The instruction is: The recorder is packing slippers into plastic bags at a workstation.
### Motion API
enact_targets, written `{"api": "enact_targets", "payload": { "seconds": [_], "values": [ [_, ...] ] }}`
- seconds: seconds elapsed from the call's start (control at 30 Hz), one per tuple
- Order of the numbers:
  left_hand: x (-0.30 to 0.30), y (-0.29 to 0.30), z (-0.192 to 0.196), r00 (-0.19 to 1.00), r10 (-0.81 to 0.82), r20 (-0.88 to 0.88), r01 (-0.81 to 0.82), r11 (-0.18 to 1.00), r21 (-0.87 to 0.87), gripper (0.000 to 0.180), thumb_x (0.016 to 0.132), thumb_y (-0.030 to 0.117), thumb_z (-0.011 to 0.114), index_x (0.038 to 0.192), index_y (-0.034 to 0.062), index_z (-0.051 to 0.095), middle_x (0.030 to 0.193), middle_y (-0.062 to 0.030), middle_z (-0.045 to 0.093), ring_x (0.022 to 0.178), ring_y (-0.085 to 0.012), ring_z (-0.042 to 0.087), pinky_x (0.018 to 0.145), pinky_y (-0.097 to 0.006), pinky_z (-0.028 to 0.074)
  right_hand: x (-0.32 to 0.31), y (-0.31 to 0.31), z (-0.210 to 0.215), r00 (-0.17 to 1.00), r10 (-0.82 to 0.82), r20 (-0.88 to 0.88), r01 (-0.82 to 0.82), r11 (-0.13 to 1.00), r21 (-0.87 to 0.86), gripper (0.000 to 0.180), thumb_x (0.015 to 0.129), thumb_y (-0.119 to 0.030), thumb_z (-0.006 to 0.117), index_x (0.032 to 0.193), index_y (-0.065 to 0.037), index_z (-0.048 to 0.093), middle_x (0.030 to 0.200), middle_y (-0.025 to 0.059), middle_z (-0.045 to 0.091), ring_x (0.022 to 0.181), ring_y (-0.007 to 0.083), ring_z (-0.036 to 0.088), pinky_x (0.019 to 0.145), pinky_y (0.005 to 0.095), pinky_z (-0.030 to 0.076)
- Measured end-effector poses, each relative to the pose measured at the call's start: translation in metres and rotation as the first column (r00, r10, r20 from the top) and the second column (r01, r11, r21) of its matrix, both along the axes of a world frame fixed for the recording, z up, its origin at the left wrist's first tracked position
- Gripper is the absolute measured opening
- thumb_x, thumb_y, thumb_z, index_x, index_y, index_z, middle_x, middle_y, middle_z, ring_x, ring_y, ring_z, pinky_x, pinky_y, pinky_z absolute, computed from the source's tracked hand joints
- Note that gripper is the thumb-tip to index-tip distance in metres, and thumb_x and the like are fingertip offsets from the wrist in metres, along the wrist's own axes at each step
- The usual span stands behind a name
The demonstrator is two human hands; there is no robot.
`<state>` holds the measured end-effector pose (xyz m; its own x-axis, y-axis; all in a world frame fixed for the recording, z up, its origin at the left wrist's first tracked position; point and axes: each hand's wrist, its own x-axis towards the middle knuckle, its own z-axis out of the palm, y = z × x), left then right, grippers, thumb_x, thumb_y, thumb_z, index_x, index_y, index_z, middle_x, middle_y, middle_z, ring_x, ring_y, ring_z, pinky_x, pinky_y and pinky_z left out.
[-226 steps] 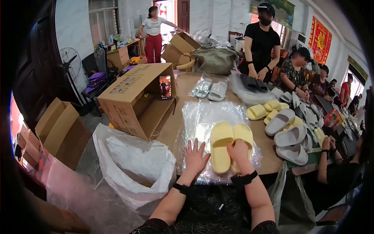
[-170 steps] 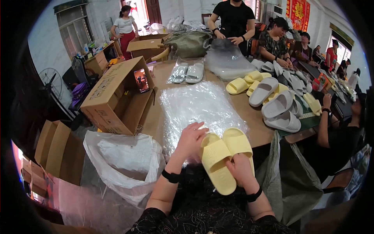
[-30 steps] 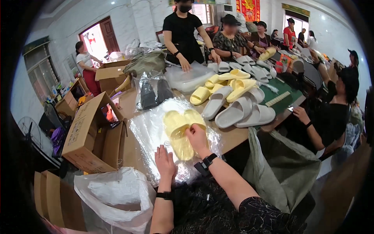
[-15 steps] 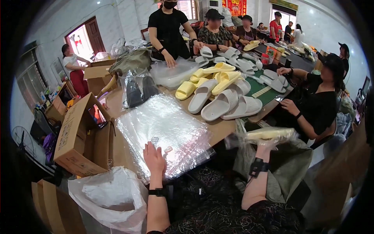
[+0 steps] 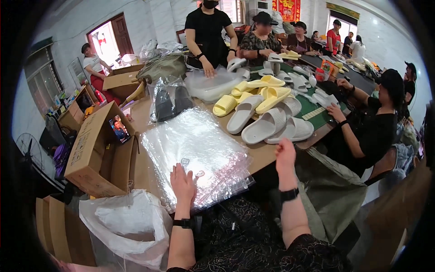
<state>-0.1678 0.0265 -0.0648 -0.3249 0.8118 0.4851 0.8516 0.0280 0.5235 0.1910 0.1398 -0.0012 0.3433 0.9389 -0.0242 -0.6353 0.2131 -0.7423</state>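
Observation:
My left hand (image 5: 183, 185) lies flat on a stack of clear plastic bags (image 5: 195, 149), fingers stretched out and together. My right hand (image 5: 285, 156) is raised off the table's near edge with fingers curled in, and nothing shows in it. Just beyond it lie grey ribbed slippers (image 5: 290, 130), nearest of a heap. Yellow slippers (image 5: 225, 105) are mixed in behind them. A dark green sack (image 5: 335, 195) hangs open to the right of my right forearm.
An open cardboard box (image 5: 97, 154) with a phone (image 5: 119, 129) propped in it stands at left. Below it is a white woven sack (image 5: 129, 226). Bagged dark slippers (image 5: 170, 100) lie behind the plastic stack. Co-workers sit and stand around the table, one close at right (image 5: 367, 122).
My right hand has let go of the bagged yellow slippers over the green sack and moved left toward the grey slippers. My left hand stays on the plastic bags.

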Motion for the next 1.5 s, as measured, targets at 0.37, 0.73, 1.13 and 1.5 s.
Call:
{"api": "enact_targets", "payload": {
  "seconds": [0.37,0.73,1.13,1.5],
  "values": [
    [0.003,-0.001,0.003,1.0,0.014,0.023,-0.013,1.0,-0.015,0.062,0.091,0.03,0.056,0.138,-0.0074,0.042,0.14,-0.0271,0.046,0.135,-0.0429,0.037,0.114,-0.05,0.022,-0.088,0.175,0.018,-0.011,0.236,0.972,0.554,0.811,-0.19,0.112,0.066,-0.074,0.069,0.129,0.014,0.041,0.139,0.0275,0.043,0.128,0.039,0.041,0.105,0.0501,0.034],
    [0.005,-0.004,0.006,1.0,-0.004,-0.016,0.005,1.0,0.03,0.061,0.09,0.026,0.06,0.137,-0.0081,0.042,0.139,-0.0257,0.048,0.135,-0.0429,0.037,0.114,-0.051,0.023,-0.073,0.195,-0.004,-0.244,0.164,0.956,0.626,0.779,0.026,0.066,0.082,-0.048,0.064,0.117,0.007,0.054,0.121,0.0237,0.058,0.115,0.0385,0.055,0.099,0.0483,0.041],
    [0.008,0.0,0.01,1.0,0.03,0.01,-0.029,1.0,-0.009,0.066,0.092,0.037,0.057,0.138,-0.0078,0.04,0.14,-0.0271,0.046,0.135,-0.0424,0.037,0.115,-0.05,0.023,0.019,0.181,0.074,-0.256,0.126,0.958,0.126,0.987,-0.096,0.049,0.076,-0.04,0.062,0.088,0.008,0.07,0.088,0.0282,0.068,0.086,0.0424,0.068,0.078,0.0467,0.052],
    [0.008,-0.003,0.01,1.0,0.018,0.022,-0.019,0.999,0.029,0.068,0.095,0.042,0.053,0.137,-0.0091,0.041,0.141,-0.0273,0.045,0.137,-0.0401,0.036,0.116,-0.048,0.022,-0.022,0.107,0.079,0.013,0.038,0.999,-0.265,0.964,-0.033,0.045,0.086,-0.037,0.065,0.079,0.007,0.061,0.064,0.0095,0.059,0.062,0.0153,0.053,0.058,0.0352,0.044]
  ]
}}
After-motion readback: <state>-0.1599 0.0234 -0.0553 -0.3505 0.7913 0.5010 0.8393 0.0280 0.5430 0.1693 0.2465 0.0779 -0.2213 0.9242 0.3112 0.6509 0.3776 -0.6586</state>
